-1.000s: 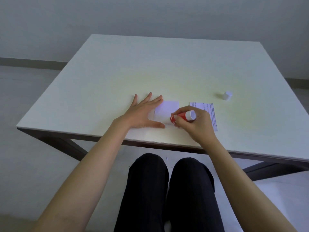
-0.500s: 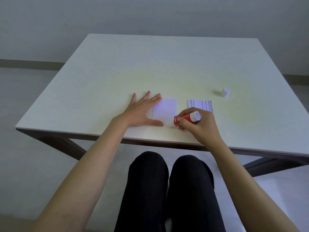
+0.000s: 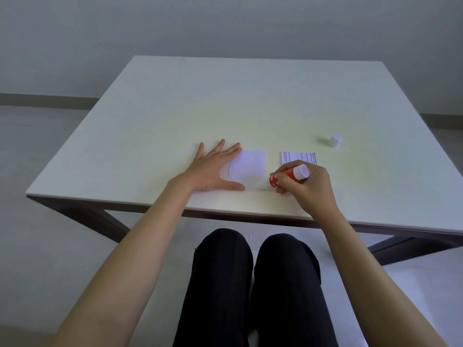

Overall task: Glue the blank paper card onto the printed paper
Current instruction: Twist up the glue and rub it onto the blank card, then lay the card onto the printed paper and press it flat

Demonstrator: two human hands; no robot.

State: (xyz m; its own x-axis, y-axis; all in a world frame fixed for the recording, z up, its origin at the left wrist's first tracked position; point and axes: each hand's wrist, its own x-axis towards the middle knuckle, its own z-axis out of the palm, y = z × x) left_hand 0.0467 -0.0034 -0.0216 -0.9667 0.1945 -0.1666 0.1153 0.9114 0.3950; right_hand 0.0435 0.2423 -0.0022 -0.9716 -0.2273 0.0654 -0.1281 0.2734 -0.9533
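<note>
A blank white paper card [image 3: 248, 169] lies flat near the table's front edge. My left hand [image 3: 213, 169] rests flat with fingers spread on the card's left edge, thumb along its near side. My right hand [image 3: 304, 186] grips a red glue stick [image 3: 288, 176], tilted, its tip down at the table just right of the card's lower right corner. The printed paper [image 3: 299, 157] lies to the right of the card, mostly hidden behind my right hand.
The white glue cap [image 3: 335, 141] stands on the white table [image 3: 225, 101] further back and right. The table's front edge runs just below both hands. My knees in dark trousers show under the table.
My right hand has drawn the glue stick to the right, from over the card's lower part to beyond its right edge. My left hand has stayed pressed on the card.
</note>
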